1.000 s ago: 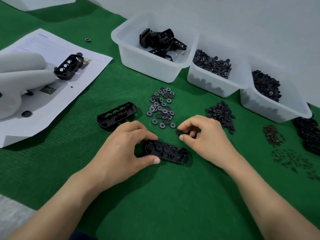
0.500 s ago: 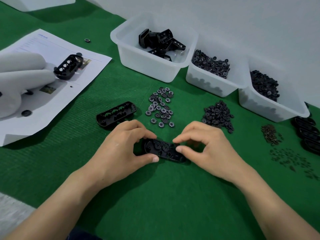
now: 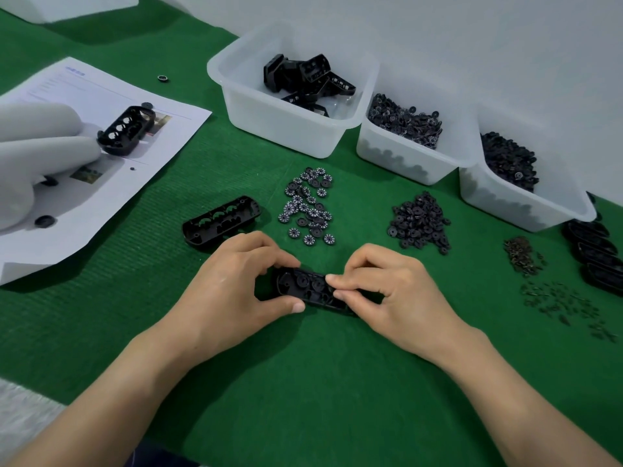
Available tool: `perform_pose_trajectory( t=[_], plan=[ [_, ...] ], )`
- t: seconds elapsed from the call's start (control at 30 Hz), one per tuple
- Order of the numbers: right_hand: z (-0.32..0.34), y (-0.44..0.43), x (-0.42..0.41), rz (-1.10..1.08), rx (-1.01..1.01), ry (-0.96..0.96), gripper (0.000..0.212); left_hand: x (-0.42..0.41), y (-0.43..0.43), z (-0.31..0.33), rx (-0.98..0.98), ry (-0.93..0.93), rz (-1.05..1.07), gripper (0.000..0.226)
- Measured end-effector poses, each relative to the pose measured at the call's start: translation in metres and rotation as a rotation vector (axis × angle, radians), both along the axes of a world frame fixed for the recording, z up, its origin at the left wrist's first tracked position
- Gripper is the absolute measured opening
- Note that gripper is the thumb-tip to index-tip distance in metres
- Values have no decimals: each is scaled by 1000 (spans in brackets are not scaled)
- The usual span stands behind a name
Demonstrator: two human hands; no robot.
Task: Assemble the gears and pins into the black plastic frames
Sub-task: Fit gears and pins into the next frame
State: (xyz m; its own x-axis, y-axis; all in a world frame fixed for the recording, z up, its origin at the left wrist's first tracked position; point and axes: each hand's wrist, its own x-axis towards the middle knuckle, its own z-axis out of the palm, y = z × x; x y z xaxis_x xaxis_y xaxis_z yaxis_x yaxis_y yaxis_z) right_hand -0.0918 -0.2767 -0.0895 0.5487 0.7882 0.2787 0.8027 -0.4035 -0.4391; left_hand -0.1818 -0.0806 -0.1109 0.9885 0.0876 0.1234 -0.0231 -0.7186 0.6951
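A black plastic frame [image 3: 305, 285] lies on the green mat between my hands, with gears seated in its round pockets. My left hand [image 3: 232, 284] grips its left end between thumb and fingers. My right hand [image 3: 387, 288] pinches a small black gear at the frame's right half, fingertips pressed over it. A second, empty frame [image 3: 220, 220] lies just behind my left hand. Loose numbered gears [image 3: 308, 205] are spread behind the frame. A heap of black gears [image 3: 419, 222] and small pins [image 3: 559, 298] lie to the right.
Three translucent bins stand at the back: frames [image 3: 290, 96], numbered gears [image 3: 404, 139], black gears [image 3: 512, 183]. A paper sheet [image 3: 101, 156] at left carries another frame [image 3: 126, 129], held by a white-gloved hand [image 3: 37, 153]. Finished frames [image 3: 596, 254] are stacked at the right edge.
My right hand has moved left and down from behind the frame onto its right half, carrying the pinched gear. My left hand keeps its grip on the frame.
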Motion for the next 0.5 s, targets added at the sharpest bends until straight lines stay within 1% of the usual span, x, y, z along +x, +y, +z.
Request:
perform_pose_trajectory(
  t=[0.07, 0.13, 0.2, 0.27, 0.43, 0.5],
  plan=[
    [0, 1, -2, 2, -1, 17, 11, 0, 0, 0, 2, -1, -3, 44],
    [0, 1, -1, -24, 10, 78, 14, 0, 0, 0, 2, -2, -5, 45],
    [1, -1, 3, -92, 71, 173, 18, 0, 0, 0, -5, 0, -10, 47],
    [3, -5, 5, -137, 119, 202, 21, 0, 0, 1, -12, 2, -13, 52],
    [2, -11, -5, -68, 4, 216, 31, 0, -1, 3, 18, 5, -16, 53],
    [4, -17, -3, -96, 27, 239, 29, 0, -3, 4, 50, 6, -15, 53]
  ],
)
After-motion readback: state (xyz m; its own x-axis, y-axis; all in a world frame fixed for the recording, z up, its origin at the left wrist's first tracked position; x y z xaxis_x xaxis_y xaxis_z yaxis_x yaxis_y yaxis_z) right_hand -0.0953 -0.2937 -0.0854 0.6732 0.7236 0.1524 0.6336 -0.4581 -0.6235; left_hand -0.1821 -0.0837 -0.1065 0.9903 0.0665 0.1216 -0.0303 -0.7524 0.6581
